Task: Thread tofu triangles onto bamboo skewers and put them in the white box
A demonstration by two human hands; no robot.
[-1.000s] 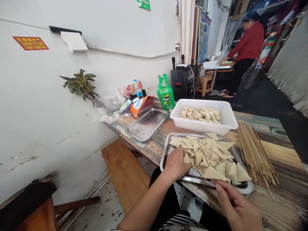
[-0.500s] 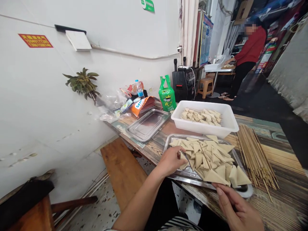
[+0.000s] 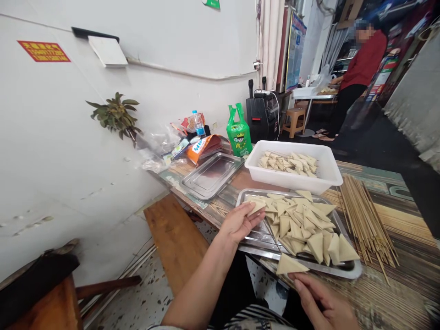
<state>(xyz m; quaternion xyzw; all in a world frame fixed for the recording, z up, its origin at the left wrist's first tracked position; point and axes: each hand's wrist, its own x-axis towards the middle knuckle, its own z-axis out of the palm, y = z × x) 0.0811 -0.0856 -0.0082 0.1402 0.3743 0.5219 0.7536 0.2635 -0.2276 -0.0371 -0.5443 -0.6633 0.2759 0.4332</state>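
Note:
My left hand (image 3: 240, 222) pinches a pale, triangular tofu piece (image 3: 256, 207) between thumb and fingers, over the left end of a metal tray (image 3: 254, 236). At the tray's near edge, my right hand (image 3: 321, 295) is closed on a thin skewer (image 3: 273, 237); its grip is partly hidden. One tofu triangle (image 3: 290, 264) is threaded on this skewer, close to my right fingertips. The skewer's bare length slants up and left toward my left hand. A heap of similar tofu triangles (image 3: 295, 222) fills much of the tray.
A white plastic tub (image 3: 292, 181) of skewered pieces stands behind the tray. Bare skewers (image 3: 369, 224) lie in a pile at right. Behind left are another metal tray (image 3: 213, 176), a green bag (image 3: 239, 133) and packets (image 3: 204, 149). A person in red (image 3: 366, 59) stands far back.
My left hand has picked up a tofu triangle and turned, showing more of its palm. My right hand has moved left and slightly down, bringing the skewered triangle away from the heap.

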